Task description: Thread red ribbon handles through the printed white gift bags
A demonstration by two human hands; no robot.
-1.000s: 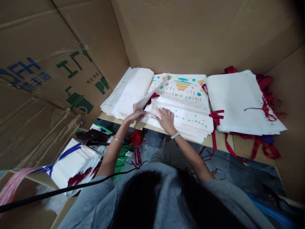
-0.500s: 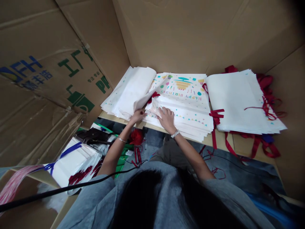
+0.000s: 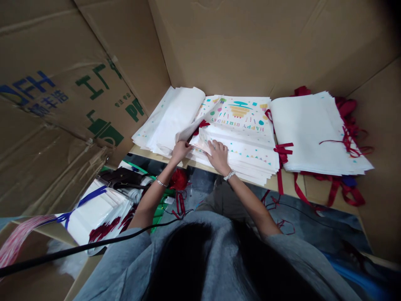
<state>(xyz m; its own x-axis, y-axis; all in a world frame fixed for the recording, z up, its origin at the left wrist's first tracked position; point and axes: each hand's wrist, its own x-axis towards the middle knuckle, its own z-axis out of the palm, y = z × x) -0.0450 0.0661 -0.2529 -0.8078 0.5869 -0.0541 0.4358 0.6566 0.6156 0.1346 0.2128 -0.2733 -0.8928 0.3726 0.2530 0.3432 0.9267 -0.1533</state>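
A stack of flat white paper bags printed with "HAPPY BIRTHDAY" [image 3: 242, 133] lies on a cardboard work surface [image 3: 291, 186] in front of me. My right hand [image 3: 218, 156] rests on the near left part of that stack, fingers pressing down on the top bag. My left hand [image 3: 181, 149] pinches the lower corner of a white sheet [image 3: 192, 127] that curls up between this stack and the pile of turned-over white bags [image 3: 171, 119] on the left. A dark red ribbon handle [image 3: 203, 124] shows beneath the lifted sheet.
A third stack of white bags [image 3: 313, 131] with red ribbon handles [image 3: 283, 152] lies at the right. Cardboard walls [image 3: 250, 46] enclose the surface on three sides. Below left are more bags with blue and red ribbons [image 3: 97, 213] and a black cable [image 3: 78, 250].
My left hand has slid slightly right and closed on the lifted sheet's corner. My right hand has stayed on the stack.
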